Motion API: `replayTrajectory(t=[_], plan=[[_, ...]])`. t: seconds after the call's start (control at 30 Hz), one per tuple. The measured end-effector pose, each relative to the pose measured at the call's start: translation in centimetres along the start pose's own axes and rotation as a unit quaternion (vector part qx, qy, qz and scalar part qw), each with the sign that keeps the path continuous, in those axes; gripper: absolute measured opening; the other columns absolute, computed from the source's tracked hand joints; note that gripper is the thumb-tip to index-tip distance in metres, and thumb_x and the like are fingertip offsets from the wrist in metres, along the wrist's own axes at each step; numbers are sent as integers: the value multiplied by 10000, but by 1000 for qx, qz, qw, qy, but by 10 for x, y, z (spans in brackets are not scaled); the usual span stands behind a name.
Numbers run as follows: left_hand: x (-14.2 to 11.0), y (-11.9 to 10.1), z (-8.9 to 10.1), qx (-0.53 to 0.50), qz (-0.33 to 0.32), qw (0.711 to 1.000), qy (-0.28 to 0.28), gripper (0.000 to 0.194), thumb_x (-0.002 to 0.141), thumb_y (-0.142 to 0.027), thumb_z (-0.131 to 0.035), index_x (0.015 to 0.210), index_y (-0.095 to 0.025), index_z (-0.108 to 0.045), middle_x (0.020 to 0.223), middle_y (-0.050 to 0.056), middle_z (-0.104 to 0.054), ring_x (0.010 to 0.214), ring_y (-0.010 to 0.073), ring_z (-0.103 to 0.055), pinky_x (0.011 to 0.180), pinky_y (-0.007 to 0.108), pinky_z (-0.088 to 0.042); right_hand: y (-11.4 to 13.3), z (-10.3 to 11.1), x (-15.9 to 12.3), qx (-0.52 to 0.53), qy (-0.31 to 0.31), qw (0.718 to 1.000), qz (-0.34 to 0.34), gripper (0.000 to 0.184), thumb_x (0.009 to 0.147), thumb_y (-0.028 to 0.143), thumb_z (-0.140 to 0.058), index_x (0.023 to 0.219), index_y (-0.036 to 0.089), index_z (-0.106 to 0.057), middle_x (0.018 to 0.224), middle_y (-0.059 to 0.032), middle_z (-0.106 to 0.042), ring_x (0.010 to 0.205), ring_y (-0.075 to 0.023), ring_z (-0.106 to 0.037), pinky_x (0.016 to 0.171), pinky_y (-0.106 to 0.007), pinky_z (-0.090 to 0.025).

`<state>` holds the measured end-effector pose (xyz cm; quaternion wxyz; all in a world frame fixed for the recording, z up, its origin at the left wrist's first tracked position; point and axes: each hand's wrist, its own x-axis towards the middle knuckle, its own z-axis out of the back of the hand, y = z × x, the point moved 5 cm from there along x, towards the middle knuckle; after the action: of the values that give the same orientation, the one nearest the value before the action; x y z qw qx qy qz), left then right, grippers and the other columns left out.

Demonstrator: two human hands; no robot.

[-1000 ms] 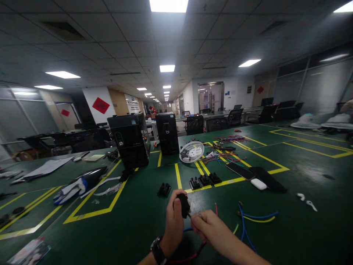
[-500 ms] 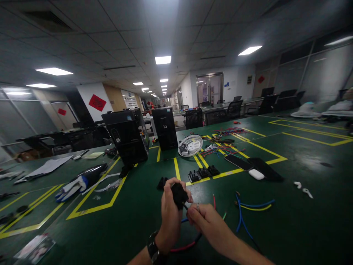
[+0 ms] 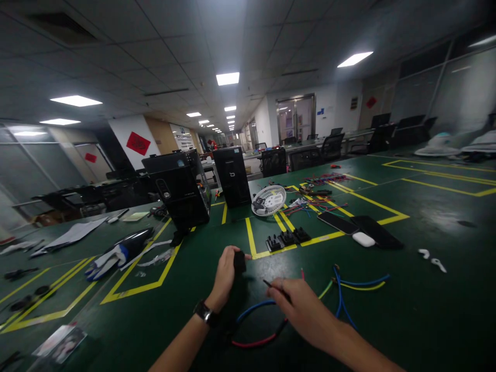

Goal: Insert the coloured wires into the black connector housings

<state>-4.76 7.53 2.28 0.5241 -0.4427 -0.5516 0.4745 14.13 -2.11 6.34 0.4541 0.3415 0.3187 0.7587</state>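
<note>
- Across green table [image 3: 209, 240], saw three black pieces [image 3: 287, 238] rowed, likely for easy reach.
- Held black part [image 3: 239, 262] over table in left hand [image 3: 222, 274], fingers curled round, probably for steadiness.
- Pinched thin dark tool [image 3: 267, 283] in right hand [image 3: 304, 307], tip apart from black part, seemingly for control.

I see a dim room lit by ceiling panels [image 3: 228, 78], glare on the desk's [image 3: 437, 268] right side, edges stretched.

A pale logo [image 3: 232, 174] resembling a "b" marks the right-hand black computer tower [image 3: 234, 188]. Lettering on the left-hand tower [image 3: 180, 194] and red diamond wall sign [image 3: 138, 143] is illegible.
</note>
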Motion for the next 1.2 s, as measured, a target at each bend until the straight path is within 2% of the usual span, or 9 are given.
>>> replayTrajectory(t=[0.13,0.23,0.4,0.53,0.63,0.77,0.93,1.07,1.2], plan=[[16,-5,-22,121,-42,990,52,441,901,-570,-291,880,-197,-525,794,74,-701,744,208,-631,672,313,-456,0,-38,-8,-135,87,984,71,235,893,159,-493,1058,215,-651,993,-51,-629,921,-193,-569,823,-290,-413],[39,-6,-27,257,-83,962,39,453,930,-502,-219,838,-201,-544,822,78,-680,776,212,-611,729,328,-438,4,-39,-10,-190,84,972,110,272,865,193,-572,1126,246,-630,1083,-53,-602,994,-216,-543,879,-329,-401],[54,-3,-30,446,-98,889,37,481,950,-398,-151,819,-200,-569,897,100,-643,881,248,-547,799,388,-379,-9,17,1,-254,23,965,68,247,903,137,-473,1051,214,-656,1014,-70,-627,947,-201,-578,844,-316,-405],[54,-5,-26,463,-64,883,47,483,946,-404,-155,889,-222,-598,1010,96,-644,986,279,-491,835,441,-350,-48,77,0,-345,23,934,-89,213,901,165,-459,939,181,-668,930,-103,-664,880,-234,-628,733,-317,-426],[62,-4,-17,482,-32,875,19,473,931,-418,-198,896,-218,-626,1110,121,-614,1035,312,-441,836,469,-339,-75,105,-9,-390,30,895,-213,165,877,270,-540,951,175,-653,932,-135,-682,861,-293,-654,667,-337,-420],[72,2,-8,519,-27,854,-7,431,912,-429,-271,954,-207,-638,1171,144,-572,1087,332,-397,846,490,-332,-88,109,-13,-400,44,878,-260,203,830,325,-612,960,172,-643,955,-157,-681,870,-343,-657,658,-366,-414],[64,-11,-25,573,-125,810,-15,328,915,-347,-344,1048,-199,-605,1270,146,-499,1201,327,-340,917,495,-308,-87,100,-10,-396,56,884,-240,127,786,213,-635,909,181,-635,975,-131,-669,893,-316,-650,669,-345,-406],[58,-15,-67,534,-231,805,118,395,894,-359,-435,1255,-206,-477,1323,128,-478,1245,277,-365,973,417,-313,-86,99,-8,-373,40,902,-215,116,791,153,-579,890,192,-628,941,-110,-663,892,-275,-642,666,-313,-388],[67,3,-98,503,-178,817,218,523,767,-377,-624,1217,-141,-503,1231,172,-540,1161,311,-461,948,397,-356,-90,102,-5,-316,12,930,-189,178,776,124,-566,932,208,-585,915,-72,-652,872,-234,-628,664,-280,-377]])
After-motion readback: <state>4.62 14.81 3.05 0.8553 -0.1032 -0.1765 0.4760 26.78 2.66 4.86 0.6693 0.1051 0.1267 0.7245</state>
